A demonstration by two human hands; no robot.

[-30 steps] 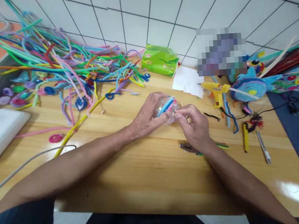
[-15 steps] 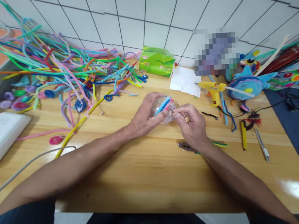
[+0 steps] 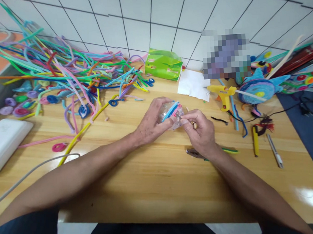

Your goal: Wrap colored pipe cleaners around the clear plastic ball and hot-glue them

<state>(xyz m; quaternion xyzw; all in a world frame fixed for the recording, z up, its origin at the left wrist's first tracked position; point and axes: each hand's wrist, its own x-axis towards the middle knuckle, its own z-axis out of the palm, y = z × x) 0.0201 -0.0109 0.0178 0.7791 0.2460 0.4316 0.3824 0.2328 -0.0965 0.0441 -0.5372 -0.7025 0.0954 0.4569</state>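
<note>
My left hand is wrapped round the side of a clear, rounded plastic piece, its thumb lying across the front. Blue and pink pipe cleaner strips run slantwise over the plastic. At the piece's right edge, the thumb and forefinger of my right hand are pinched together. What lies between those fingertips is too small to make out. Beneath my right wrist rests a pair of pliers, partly covered, with a green and yellow handle showing past the forearm.
A heap of pipe cleaners fills the back left. Behind my hands are a green tissue pack and white paper. A yellow glue gun, a blue fish-shaped craft and a cutter knife lie right. A white box-shaped device sits left.
My right fingertips have shifted very slightly at the plastic piece's edge. My left hand keeps the same hold, and the things on the table stay put.
</note>
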